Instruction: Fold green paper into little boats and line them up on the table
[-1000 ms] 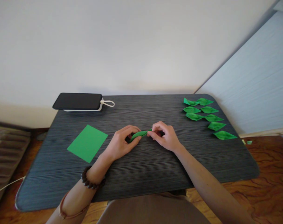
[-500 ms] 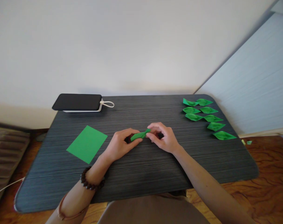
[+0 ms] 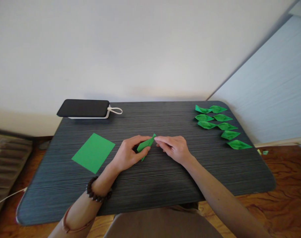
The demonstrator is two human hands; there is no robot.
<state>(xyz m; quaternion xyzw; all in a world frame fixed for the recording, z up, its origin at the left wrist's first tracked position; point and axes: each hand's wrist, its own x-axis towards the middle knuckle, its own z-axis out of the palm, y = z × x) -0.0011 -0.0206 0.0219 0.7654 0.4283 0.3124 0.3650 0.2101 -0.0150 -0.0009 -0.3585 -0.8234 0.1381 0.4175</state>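
Between my hands, above the middle of the dark table, is a piece of folded green paper. My left hand pinches its wide part between thumb and fingers. The fingertips of my right hand are pressed together at its narrow upper right tip. A flat green paper square lies left of my left hand. Over at the right, several folded green paper leaves lie in rows, some joined end to end in pairs.
A black phone rests on a white block, perhaps a power bank, with a white cable loop at the back left. Behind the table stands a white wall; a pale panel is at the right.
The folded paper has turned, its right tip now pointing more upward and a lower corner showing below my left thumb. My right fingers have closed together at the tip.
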